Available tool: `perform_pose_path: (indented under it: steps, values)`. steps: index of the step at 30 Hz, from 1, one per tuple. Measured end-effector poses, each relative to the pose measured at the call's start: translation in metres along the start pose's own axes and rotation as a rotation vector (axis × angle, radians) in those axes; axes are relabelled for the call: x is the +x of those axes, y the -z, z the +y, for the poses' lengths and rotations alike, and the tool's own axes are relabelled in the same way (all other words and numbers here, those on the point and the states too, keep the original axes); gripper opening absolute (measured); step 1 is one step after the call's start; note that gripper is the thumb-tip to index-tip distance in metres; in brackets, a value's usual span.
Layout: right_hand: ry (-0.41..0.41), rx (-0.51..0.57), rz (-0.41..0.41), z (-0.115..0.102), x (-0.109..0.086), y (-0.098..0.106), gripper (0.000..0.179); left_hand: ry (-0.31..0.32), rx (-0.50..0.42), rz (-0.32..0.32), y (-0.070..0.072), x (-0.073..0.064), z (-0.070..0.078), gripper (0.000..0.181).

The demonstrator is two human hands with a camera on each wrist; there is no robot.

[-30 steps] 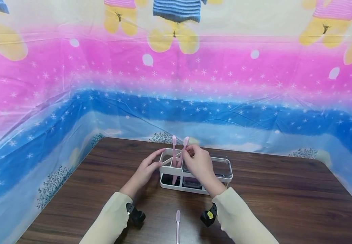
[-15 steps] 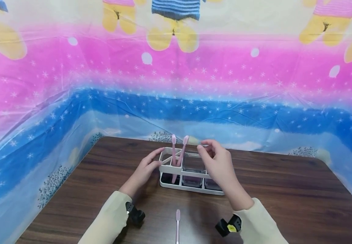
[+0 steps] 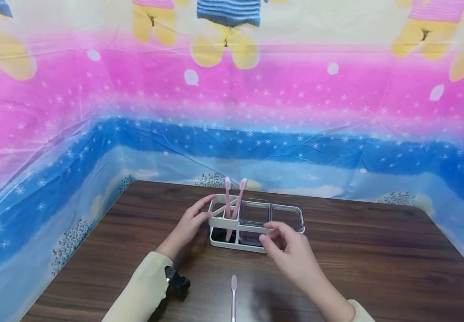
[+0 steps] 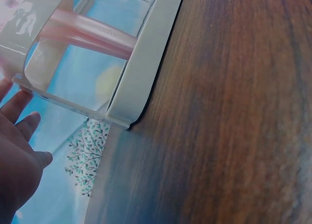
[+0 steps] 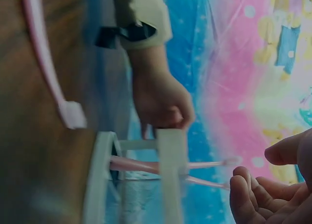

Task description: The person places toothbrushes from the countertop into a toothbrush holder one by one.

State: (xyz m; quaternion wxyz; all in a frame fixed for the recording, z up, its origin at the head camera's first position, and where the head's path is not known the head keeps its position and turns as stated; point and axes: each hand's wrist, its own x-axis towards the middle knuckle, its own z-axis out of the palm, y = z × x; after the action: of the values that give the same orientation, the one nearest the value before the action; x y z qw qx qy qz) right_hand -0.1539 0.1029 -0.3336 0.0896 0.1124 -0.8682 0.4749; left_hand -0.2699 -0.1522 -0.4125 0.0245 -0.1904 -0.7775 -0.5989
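The right hand (image 3: 296, 255) has loosely bent fingers, thumb and forefinger apart with nothing pinched, in front of the two-tier white toothbrush rack (image 3: 225, 223). The left hand (image 3: 187, 227) touches the rack's left end with spread, extended fingers. In the left section, divided above by a diagonal bar, a near-upright pink toothbrush (image 3: 228, 197) and a leaning pink toothbrush (image 3: 239, 195) stand heads up. A clear cup (image 3: 251, 239) fills the middle section; a second clear cup (image 3: 286, 218) sits in the right one, partly hidden by the right hand. A third pink toothbrush (image 3: 234, 297) lies on the wood-grain table (image 3: 377, 255) before the rack, head towards it. Behind hangs a printed cloth (image 3: 232, 143).
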Motion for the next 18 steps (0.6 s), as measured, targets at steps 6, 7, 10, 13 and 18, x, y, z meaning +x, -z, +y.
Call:
perform_pose_path:
  steps: [6, 7, 10, 13, 18]
  values:
    - [-0.07, 0.074, -0.119, 0.023, -0.027, -0.016, 0.03, 0.004, -0.01, -0.001, 0.0, 0.0, 0.001, 0.051]
    - [-0.071, 0.079, -0.151, 0.028, -0.031, -0.02, 0.032, 0.004, -0.009, -0.002, 0.0, 0.0, 0.001, 0.051]
    - [-0.069, 0.101, -0.262, 0.039, -0.042, -0.03, 0.035, 0.002, -0.002, -0.008, 0.0, 0.0, 0.001, 0.052]
    - [-0.1, 0.094, -0.373, 0.046, -0.049, -0.041, 0.033, 0.007, -0.001, -0.01, 0.0, 0.0, 0.001, 0.052]
    - [-0.192, 0.031, -0.495, 0.05, -0.052, -0.056, 0.03, 0.012, 0.006, -0.007, 0.0, 0.0, 0.001, 0.051]
